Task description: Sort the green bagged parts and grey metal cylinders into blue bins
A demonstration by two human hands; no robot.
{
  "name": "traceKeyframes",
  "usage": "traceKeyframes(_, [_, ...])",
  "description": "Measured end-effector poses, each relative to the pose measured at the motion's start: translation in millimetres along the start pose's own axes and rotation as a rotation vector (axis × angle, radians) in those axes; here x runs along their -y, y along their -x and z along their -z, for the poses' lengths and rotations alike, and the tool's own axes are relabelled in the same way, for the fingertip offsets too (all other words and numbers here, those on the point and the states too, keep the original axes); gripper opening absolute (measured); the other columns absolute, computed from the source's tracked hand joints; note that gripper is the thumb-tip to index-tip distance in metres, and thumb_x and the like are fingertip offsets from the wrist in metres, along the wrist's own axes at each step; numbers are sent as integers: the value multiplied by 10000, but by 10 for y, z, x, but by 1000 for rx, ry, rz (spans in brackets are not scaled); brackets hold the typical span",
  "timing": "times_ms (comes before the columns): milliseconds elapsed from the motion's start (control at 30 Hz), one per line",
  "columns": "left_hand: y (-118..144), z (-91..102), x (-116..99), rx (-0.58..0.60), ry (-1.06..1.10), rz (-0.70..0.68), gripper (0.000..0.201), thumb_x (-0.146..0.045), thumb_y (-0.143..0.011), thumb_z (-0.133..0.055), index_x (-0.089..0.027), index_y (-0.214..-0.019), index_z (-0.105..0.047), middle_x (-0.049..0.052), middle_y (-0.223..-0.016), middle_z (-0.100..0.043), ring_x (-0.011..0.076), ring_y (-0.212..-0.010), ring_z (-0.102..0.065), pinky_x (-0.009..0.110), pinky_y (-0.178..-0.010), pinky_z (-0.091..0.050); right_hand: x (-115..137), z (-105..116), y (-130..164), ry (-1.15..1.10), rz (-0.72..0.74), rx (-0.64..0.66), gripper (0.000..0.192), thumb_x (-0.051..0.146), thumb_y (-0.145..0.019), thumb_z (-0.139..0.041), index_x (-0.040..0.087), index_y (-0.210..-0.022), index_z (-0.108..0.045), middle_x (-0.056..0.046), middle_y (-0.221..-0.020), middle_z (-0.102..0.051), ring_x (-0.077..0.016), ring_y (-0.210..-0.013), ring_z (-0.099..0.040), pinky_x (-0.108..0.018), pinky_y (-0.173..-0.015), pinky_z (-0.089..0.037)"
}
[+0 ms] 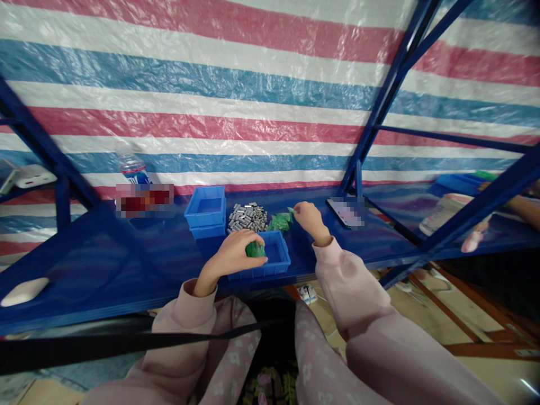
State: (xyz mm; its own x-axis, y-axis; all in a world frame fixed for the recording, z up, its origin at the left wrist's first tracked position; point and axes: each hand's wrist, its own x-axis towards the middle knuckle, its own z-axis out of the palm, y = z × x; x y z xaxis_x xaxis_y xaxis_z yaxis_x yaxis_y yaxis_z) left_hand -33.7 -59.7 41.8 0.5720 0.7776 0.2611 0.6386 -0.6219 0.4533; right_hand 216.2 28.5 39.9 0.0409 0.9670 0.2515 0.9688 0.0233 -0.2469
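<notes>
At the near shelf (105, 270) edge, the left hand (236, 253) clasps a green part (255, 249) over the bin (276, 256) (bare shelf lies left); the right hand (309, 218) pinches another from the far green pile (279, 222).

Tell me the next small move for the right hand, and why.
Probably draw the right hand back toward the left hand. Its fingertips already pinch a green piece at the edge of the green pile, while the left hand holds a green bundle over the near blue bin.
</notes>
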Motion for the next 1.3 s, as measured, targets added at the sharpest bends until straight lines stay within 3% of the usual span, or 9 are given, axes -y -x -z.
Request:
traceKeyframes(167, [-2,-5,8,-5,2,4,258,-416,-764,-695,-232,-938,-643,2,-971,-670,213,-967,-597,327,-862,-399,-4,208,73,-77,-46,-138,274,143,-855,-493,156,-1018,-713,-123,-992,-743,-251,-952,-687,-306,-795,-496])
traceKeyframes(333, [-3,-9,13,-10,2,-4,252,-418,-766,-690,-238,-936,-645,0,-956,-673,214,-955,-599,326,-849,-399,32,380,202,-457,36,-333,236,177,-812,-516,172,-948,-709,-64,-844,-734,-198,-716,-677,-302,-693,-522])
traceKeyframes(467, [-2,-6,2,-13,3,-2,256,-423,-762,-693,-235,-931,-648,-1,-948,-675,214,-949,-599,327,-843,-402,147,472,382,-724,130,-219,261,243,-828,-477,172,-1004,-657,-17,-749,-647,-124,-480,-581,-232,-458,-467])
traceKeyframes(567, [-4,-6,2,-14,5,-6,260,-428,-761,-693,-234,-930,-649,-2,-943,-677,211,-947,-596,326,-845,-406,281,526,547,-809,166,-94,240,291,-839,-490,185,-1010,-621,18,-700,-576,-102,-412,-540,-197,-364,-397])
traceKeyframes(700, [-5,-9,16,-10,9,-6,274,-437,-765,-689,-232,-942,-651,5,-960,-677,212,-954,-595,327,-848,-409,453,541,718,-766,230,41,172,266,-858,-494,191,-962,-608,45,-629,-551,-95,-389,-532,-188,-383,-388])
traceKeyframes(867, [-1,-11,23,-10,3,-7,309,-461,-770,-678,-222,-964,-650,19,-985,-679,221,-960,-601,334,-856,-416,616,465,824,-542,271,27,99,139,-824,-522,193,-876,-586,37,-598,-592,-107,-503,-564,-191,-518,-380])
traceKeyframes(1067, [-4,-16,21,-12,-26,4,323,-461,-760,-683,-218,-970,-651,23,-924,-671,223,-914,-607,323,-795,-422,761,403,936,-172,229,105,143,173,-836,-519,223,-953,-587,-23,-752,-682,-182,-705,-636,-235,-541,-281])
traceKeyframes(1300, [1,-26,37,-19,-12,-15,316,-456,-764,-681,-215,-964,-639,17,-950,-674,219,-920,-600,315,-779,-408,724,356,953,-220,340,244,157,134,-806,-506,220,-929,-553,-12,-732,-642,-174,-685,-596,-236,-551,-261])
